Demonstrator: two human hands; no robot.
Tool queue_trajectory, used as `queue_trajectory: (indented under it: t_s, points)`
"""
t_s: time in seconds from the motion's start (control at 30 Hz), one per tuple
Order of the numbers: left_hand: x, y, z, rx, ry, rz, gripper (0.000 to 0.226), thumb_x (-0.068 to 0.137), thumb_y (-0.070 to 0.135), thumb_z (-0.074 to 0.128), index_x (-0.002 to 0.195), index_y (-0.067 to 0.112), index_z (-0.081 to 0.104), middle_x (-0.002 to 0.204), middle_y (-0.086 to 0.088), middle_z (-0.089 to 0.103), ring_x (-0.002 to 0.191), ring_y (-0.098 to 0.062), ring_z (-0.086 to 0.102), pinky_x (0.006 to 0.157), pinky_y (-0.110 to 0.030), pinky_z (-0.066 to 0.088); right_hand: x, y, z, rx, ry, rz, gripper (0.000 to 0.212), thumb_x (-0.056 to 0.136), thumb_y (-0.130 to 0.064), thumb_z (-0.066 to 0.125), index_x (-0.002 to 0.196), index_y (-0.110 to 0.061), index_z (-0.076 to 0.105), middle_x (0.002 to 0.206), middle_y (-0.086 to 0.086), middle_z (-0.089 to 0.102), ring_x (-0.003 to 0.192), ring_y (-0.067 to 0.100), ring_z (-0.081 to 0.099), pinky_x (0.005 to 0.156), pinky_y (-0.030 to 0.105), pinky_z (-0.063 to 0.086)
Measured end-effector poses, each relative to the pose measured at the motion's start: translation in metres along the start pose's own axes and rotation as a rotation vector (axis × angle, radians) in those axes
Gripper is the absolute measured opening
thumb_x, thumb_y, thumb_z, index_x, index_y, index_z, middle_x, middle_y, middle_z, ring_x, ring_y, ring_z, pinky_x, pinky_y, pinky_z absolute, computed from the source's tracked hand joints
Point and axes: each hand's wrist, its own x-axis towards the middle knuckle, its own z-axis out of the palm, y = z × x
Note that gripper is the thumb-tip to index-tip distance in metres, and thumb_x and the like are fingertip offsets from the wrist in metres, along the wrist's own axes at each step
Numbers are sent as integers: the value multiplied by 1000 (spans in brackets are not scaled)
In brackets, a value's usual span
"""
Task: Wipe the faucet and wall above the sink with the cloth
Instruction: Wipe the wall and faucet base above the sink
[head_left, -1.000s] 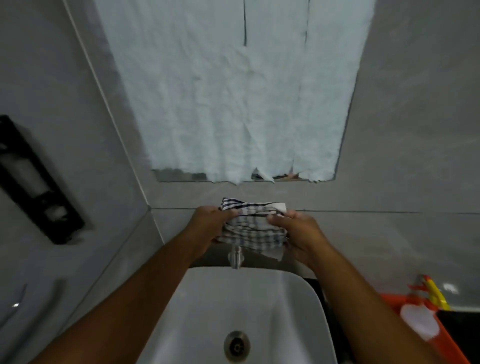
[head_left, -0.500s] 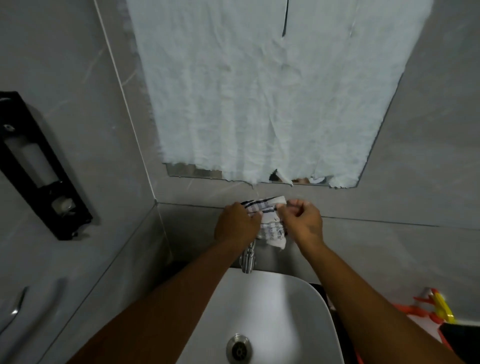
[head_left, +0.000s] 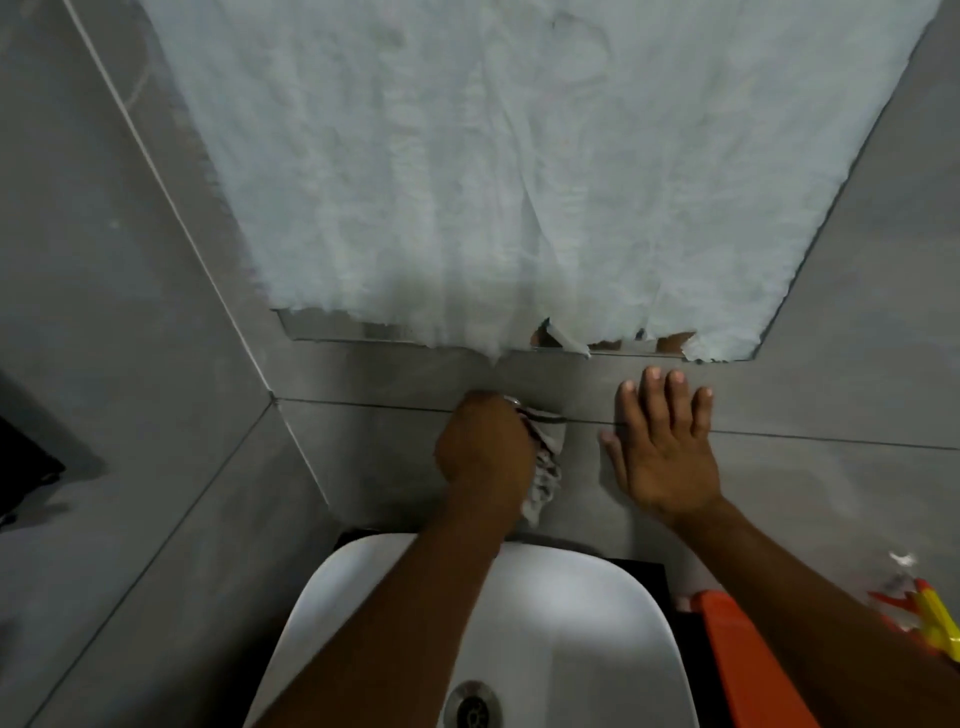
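View from the head camera, looking down at a white oval ceramic sink (head_left: 597, 623) with a round metal drain (head_left: 471, 707) at the bottom edge of the frame. Behind the sink rises a grey tiled wall (head_left: 810, 395), crossed by a thin horizontal grout line. Higher up, a mirror is covered almost wholly by torn white paper sheeting (head_left: 519, 171); only a narrow strip of mirror glass (head_left: 332, 328) shows along its ragged lower edge.

The left hand (head_left: 480, 452) is closed into a fist around a crumpled white cloth with dark checked stripes (head_left: 545, 467). The cloth is bunched against the wall just above the sink's rear rim, at the grout line, and its loose end hangs down beside the wrist. The faucet cannot be made out; the fist, cloth and forearm cover the place above the basin.

The right hand (head_left: 662, 457) is open, its fingers (head_left: 675, 395) spread and laid flat on the grey tile, just beside the cloth but not touching it. It grips nothing.

To the right of the sink lies an orange plastic object (head_left: 748, 665), with a yellow and red item (head_left: 935, 618) near the frame edge; neither can be identified. A dark fixture (head_left: 26, 467) is partly visible on the grey side wall at left.
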Motion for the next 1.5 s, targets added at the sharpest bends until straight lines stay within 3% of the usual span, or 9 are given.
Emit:
queue_trajectory:
  t_s: [0.13,0.33,0.57,0.73,0.93,1.07,1.17,1.3,1.5]
  points:
    - [5,3,3,-22,-17,7,25,90,23,60,105,5,67,111,-14,71,101,-29,68,84,-37,53,3,-5,13,8,84,12,80,93,-43,52,155,-6,15,167,12,-16,153,32,-15,121,56,-6]
    - [9,-39,-16,-1435,-658,-528,29,95,22,55,90,-1,72,79,-14,77,66,-24,74,61,-30,60,0,-6,9,62,8,37,77,92,-42,55,151,-4,21,166,10,-22,152,31,-20,121,55,-11]
    - [-3,10,6,-67,44,-119,41,88,29,63,119,4,55,114,-14,69,103,-30,68,80,-39,53,2,-8,4,105,-43,51,90,94,-42,51,157,-9,-3,164,11,-27,151,32,-24,120,57,-13]
    - [-11,12,-4,95,-69,-72,48,92,26,59,131,2,45,128,-16,61,113,-31,63,86,-42,52,1,-14,-4,142,-99,97,89,95,-41,51,157,-9,-5,163,11,-28,150,34,-24,119,60,-11]
    - [-89,-28,17,402,210,242,78,86,35,65,146,1,29,146,-26,41,118,-35,54,91,-40,49,4,-16,-13,124,-186,107,87,95,-39,51,156,-6,-2,164,21,-11,149,34,-28,118,62,-9]
    - [-116,-57,33,-157,193,242,76,88,35,62,151,9,27,155,-15,33,138,-28,39,113,-39,39,6,-19,-23,146,-229,129,85,95,-34,55,154,-3,2,161,28,8,149,33,-23,118,65,-3]
    - [-134,-70,48,-917,213,-33,41,100,25,46,139,12,46,134,-11,57,120,-21,58,100,-41,52,6,-20,-26,149,-261,130,88,95,-33,57,153,-4,-2,162,28,8,149,37,-8,116,71,9]
    - [-109,-78,45,-1953,-414,-624,57,99,48,29,91,6,67,77,-14,67,62,-21,64,54,-23,54,7,-19,-31,137,-300,124,85,96,-34,53,154,-2,1,161,31,9,149,49,4,116,70,7]
    - [-90,-87,44,-1880,-511,-815,49,103,41,23,100,6,58,89,-12,60,77,-23,54,65,-30,46,7,-17,-35,110,-331,114,78,97,-35,46,155,-2,6,163,28,8,150,38,-8,118,66,3]
